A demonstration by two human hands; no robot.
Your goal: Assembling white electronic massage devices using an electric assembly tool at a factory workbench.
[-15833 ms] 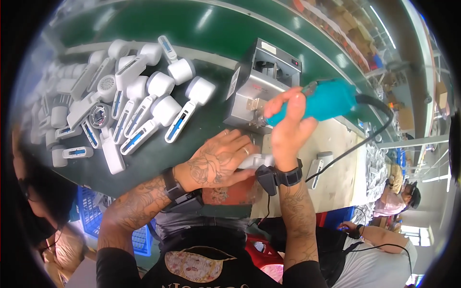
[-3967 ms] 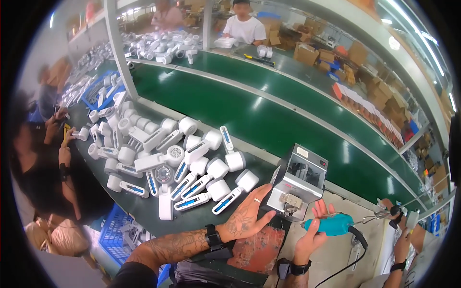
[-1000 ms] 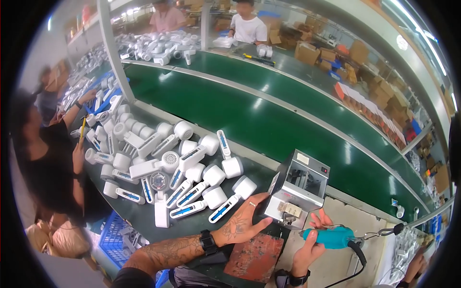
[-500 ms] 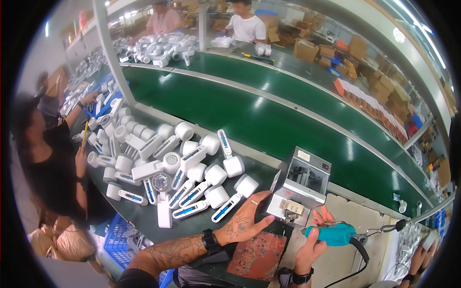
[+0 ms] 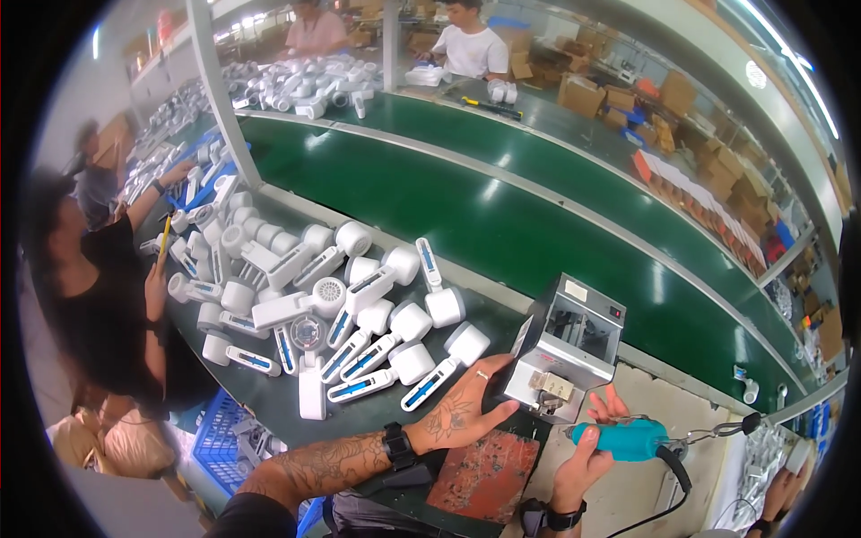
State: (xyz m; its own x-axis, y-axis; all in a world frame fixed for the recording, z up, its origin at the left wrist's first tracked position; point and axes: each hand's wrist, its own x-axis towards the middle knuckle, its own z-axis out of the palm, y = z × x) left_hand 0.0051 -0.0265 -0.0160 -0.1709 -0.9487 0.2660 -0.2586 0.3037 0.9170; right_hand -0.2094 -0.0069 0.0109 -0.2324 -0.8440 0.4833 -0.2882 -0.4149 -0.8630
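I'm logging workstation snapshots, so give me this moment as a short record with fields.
Left hand: spread, fingers at the lower left side of the metal machine
Right hand: holding the teal power tool
Tool cable: black, from the tool's rear
Left of machine: piled white handheld devices
Nearest edge: worn red plate

The tattooed left forearm [image 5: 327, 462] slants in from the lower edge to the left hand [image 5: 456, 414], its back upward, thumb spread wide from the extended fingers. Nearer the right, the right hand [image 5: 585, 460] is raised in a grip, thumb upright, fingers [image 5: 613, 403] curled beyond it.
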